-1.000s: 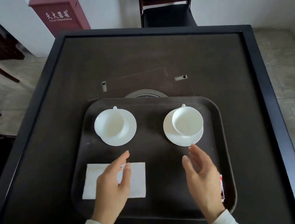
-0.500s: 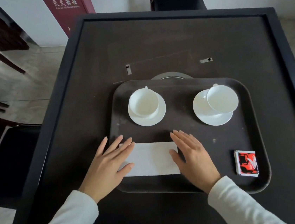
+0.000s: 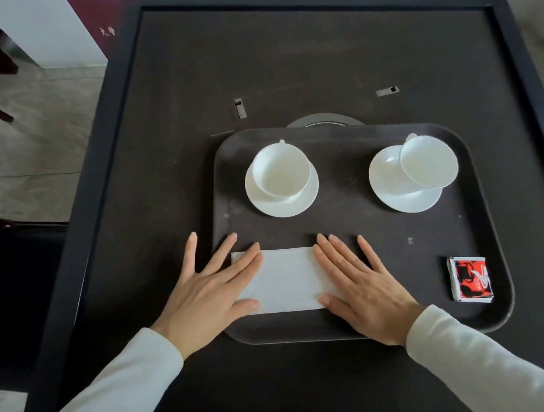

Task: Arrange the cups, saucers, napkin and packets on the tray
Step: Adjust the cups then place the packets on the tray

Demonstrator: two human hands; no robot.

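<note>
**Pressing the napkin flat on the tray**

Both hands lie flat on the napkin [image 3: 289,278]. The left hand [image 3: 206,294] rests on its left end and the right hand [image 3: 364,283] rests on its right end. All the fingers are straight and spread out. Neither hand grips or pinches anything. I think the hands are flat so the paper gets smooth and sits straight along the near edge.

The napkin is on the near left part of the tray [image 3: 348,231], between the two hands. Some left fingers reach past the rim onto the table [image 3: 281,62].

The left cup [image 3: 282,174] sits in the middle of the left saucer [image 3: 284,206]. The right cup [image 3: 428,161] sits close to the right side of the right saucer [image 3: 394,188], so it may need a little push back to the middle. Both are at the far side, likely so the hands do not bump them.

The packets [image 3: 470,279] sit in a small pile in the near right corner, well apart from the napkin. Each thing seems to have its own spot, so the job looks almost done.
</note>
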